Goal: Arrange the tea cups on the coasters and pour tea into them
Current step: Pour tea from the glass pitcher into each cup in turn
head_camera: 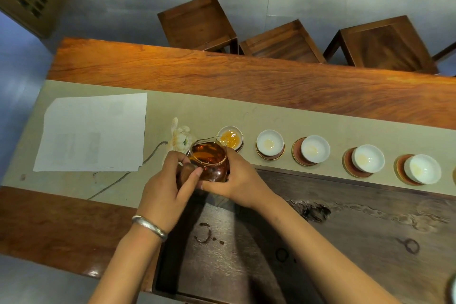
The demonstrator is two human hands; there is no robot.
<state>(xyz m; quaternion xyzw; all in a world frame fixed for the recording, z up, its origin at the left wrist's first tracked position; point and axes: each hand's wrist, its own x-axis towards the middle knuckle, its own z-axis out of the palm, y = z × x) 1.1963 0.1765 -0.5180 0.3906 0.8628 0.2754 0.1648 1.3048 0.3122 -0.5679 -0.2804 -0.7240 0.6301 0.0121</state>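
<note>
now, head view: both hands wrap a glass pitcher (pixel 209 160) of amber tea, held over the near edge of the beige runner (pixel 197 111) on the wooden worktop (pixel 222 74). left hand (pixel 167 187), silver bracelet (pixel 149 227) at the wrist, has its fingers closed on the pitcher's near-left side, over what looks like a dark handle; right hand (pixel 237 180) cups the right wall and base, fingers clenched around the glass. pitcher tilted away from the person, spout pointing up-frame and slightly right, toward the first cup (pixel 230 138); a thin stream runs from the spout into it. that cup holds amber tea, partly filled, its coaster mostly hidden beneath. four more white cups stand in a row running rightward along the runner, the row's long axis parallel to the worktop's length: second cup (pixel 270 142), third cup (pixel 315 148), fourth cup (pixel 368 158), fifth cup (pixel 422 168). each sits on a round reddish coaster (pixel 297 153), the third to fifth off-centre toward the right, and shows only a pale yellowish trace at the bottom. dark tea tray (pixel 345 229) lies under the forearms, wet ring marks on it. sheets of white paper (pixel 93 133) lie at the runner's left end, well apart from the cups. three wooden stools (pixel 197 22) stand beyond the worktop.
</note>
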